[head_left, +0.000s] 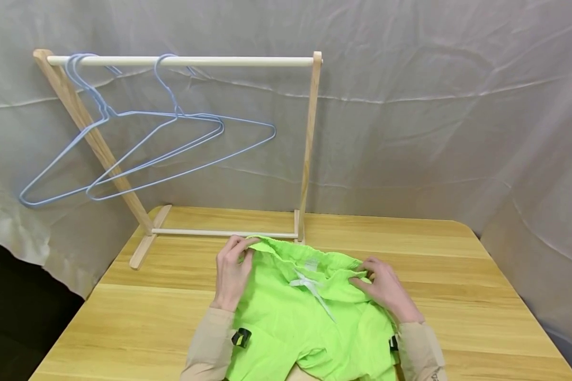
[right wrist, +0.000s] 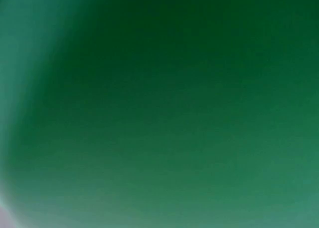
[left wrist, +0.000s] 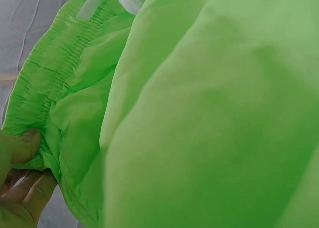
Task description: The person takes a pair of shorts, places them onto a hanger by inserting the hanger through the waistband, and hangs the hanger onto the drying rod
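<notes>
Bright green shorts (head_left: pixel 286 312) with an elastic waistband and a white drawstring bow (head_left: pixel 306 283) hang between my hands, above the front of the table. My left hand (head_left: pixel 231 270) pinches the waistband at its left end; in the left wrist view the thumb (left wrist: pixel 27 143) lies on one side of the gathered fabric and fingers on the other. At the right end, my right hand (head_left: pixel 386 286) pinches the waistband between thumb and fingers. Blurred green cloth (right wrist: pixel 164 118) fills nearly all of the right wrist view, so that hand is hidden there.
A wooden rack (head_left: pixel 310 148) with a white top bar (head_left: pixel 238 61) stands at the table's back left. Several blue hangers (head_left: pixel 171 100) hang on its left half. The wooden table (head_left: pixel 457 275) extends right of the shorts. Grey fabric (head_left: pixel 410 132) drapes behind it.
</notes>
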